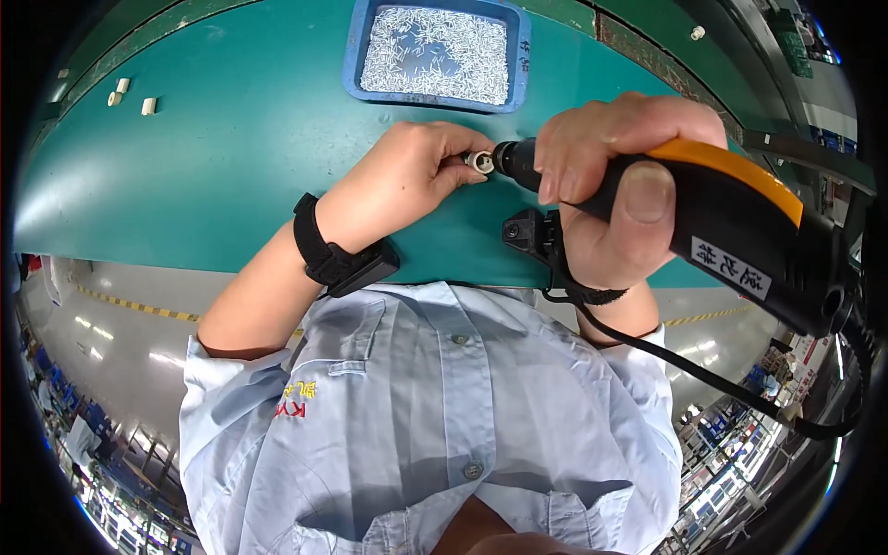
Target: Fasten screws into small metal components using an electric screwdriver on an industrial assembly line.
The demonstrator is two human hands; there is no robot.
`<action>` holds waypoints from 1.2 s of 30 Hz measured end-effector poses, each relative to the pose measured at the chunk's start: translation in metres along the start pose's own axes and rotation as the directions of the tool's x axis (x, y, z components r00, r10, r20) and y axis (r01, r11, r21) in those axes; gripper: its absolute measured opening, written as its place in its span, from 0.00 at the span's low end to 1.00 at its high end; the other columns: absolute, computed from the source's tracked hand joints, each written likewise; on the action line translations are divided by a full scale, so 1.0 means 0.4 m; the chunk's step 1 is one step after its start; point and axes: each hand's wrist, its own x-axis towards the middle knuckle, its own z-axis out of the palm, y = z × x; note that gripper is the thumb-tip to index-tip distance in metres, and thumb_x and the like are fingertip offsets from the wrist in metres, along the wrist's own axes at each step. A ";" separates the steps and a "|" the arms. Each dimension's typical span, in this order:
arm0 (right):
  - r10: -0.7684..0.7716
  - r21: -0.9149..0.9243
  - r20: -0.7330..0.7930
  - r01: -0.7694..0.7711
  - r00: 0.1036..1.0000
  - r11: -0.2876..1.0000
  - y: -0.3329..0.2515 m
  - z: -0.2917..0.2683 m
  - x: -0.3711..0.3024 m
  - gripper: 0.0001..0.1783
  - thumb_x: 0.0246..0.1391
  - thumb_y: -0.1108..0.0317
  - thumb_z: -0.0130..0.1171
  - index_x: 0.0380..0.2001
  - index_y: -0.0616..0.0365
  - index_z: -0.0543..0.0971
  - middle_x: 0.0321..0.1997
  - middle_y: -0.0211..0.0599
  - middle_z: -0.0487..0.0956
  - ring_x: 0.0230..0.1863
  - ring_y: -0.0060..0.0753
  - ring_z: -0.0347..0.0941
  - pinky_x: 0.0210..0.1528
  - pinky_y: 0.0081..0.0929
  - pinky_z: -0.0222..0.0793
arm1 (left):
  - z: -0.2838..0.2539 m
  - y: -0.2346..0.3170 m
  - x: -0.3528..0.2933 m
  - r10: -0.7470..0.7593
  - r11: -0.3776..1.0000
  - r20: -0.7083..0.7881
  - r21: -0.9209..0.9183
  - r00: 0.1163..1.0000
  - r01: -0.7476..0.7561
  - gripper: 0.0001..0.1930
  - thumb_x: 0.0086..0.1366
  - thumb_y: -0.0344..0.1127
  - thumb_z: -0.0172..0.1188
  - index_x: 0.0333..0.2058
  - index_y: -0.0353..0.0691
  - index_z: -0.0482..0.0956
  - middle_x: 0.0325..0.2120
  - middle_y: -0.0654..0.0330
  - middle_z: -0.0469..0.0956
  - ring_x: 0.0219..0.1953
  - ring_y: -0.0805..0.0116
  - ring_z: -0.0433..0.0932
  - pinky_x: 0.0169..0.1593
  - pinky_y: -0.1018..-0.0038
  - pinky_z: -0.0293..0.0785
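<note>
Over the green table, my left hand (pixel 421 171) pinches a small whitish cylindrical part (pixel 480 163) between thumb and fingertips, its hollow end turned toward the right. Wrapped in my right hand (pixel 620 176) is a black and orange electric screwdriver (pixel 726 185), held nearly level with its nose pointing left. The nose (pixel 504 158) meets or almost meets the whitish part; I cannot tell whether they touch. A black cable (pixel 694 365) runs from the tool's rear end. Both wrists wear black straps with small devices.
A blue tray (pixel 353 69) of many small silvery pins or screws stands at the far middle of the green table (pixel 231 129). Several cream cylindrical parts (pixel 149 106) lie at the far left. Another small white part (pixel 697 32) sits at the far right, beyond the table's edge strip.
</note>
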 end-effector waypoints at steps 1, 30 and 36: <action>0.004 -0.008 0.004 -0.004 1.000 1.000 0.002 0.003 0.001 0.20 0.57 0.52 0.53 0.37 0.58 0.64 0.15 0.31 0.65 0.13 0.25 0.61 0.20 0.26 0.64 | -0.001 0.002 0.000 0.001 1.000 -0.003 0.001 1.000 -0.001 0.12 0.55 0.26 0.61 0.40 0.32 0.78 0.31 0.47 0.79 0.31 0.53 0.79 0.36 0.69 0.74; -0.016 0.237 -0.341 0.102 0.940 0.966 -0.030 -0.061 -0.024 0.20 0.59 0.51 0.52 0.39 0.57 0.66 0.16 0.25 0.62 0.15 0.17 0.58 0.19 0.17 0.53 | -0.645 -0.068 0.360 0.453 0.768 -0.840 0.538 0.299 0.348 0.27 0.50 0.45 0.70 0.47 0.38 0.74 0.48 0.48 0.71 0.47 0.49 0.74 0.47 0.63 0.73; 0.000 0.198 -0.338 0.071 0.941 0.978 -0.022 -0.057 -0.003 0.19 0.58 0.51 0.51 0.38 0.56 0.66 0.16 0.25 0.62 0.15 0.17 0.57 0.19 0.17 0.53 | -0.910 -0.260 0.301 0.180 0.863 -0.978 0.211 0.110 0.459 0.22 0.54 0.34 0.68 0.45 0.32 0.72 0.41 0.48 0.73 0.36 0.55 0.80 0.39 0.69 0.77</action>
